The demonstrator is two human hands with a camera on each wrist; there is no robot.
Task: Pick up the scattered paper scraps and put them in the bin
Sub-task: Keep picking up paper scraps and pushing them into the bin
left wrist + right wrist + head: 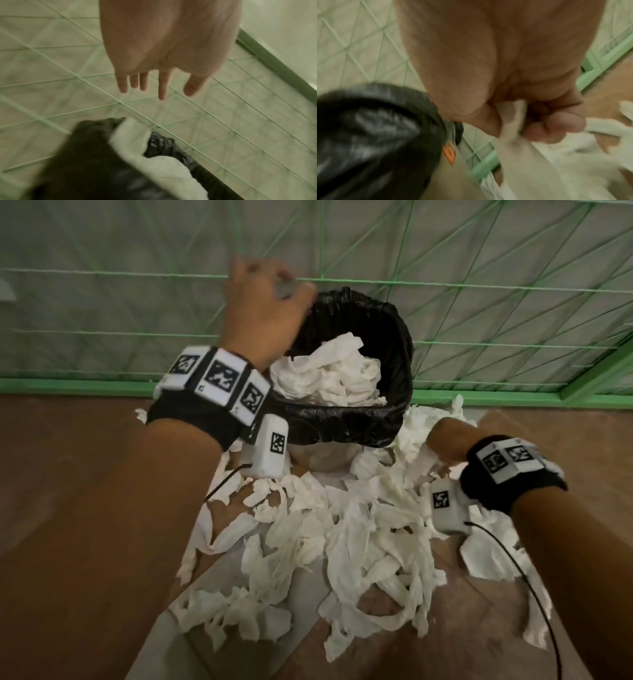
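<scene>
A bin with a black liner (397,320) stands against the green mesh and holds a heap of white paper (329,374). Many white paper scraps (342,535) lie on the floor in front of the bin and to its right. My left hand (267,296) hovers over the bin's back left rim. In the left wrist view the left hand (164,75) has straight, spread fingers and holds nothing, with the bin (163,143) below. My right hand (442,440) is low at the bin's right side. Its fingers (556,124) curl round a paper scrap (513,119).
A green wire-mesh panel (479,285) with a green base bar (102,386) rises right behind the bin. Brown floor (85,525) stretches to the left. An orange tag (449,152) shows on the bin's side. Thin black cables hang from both wrist cameras.
</scene>
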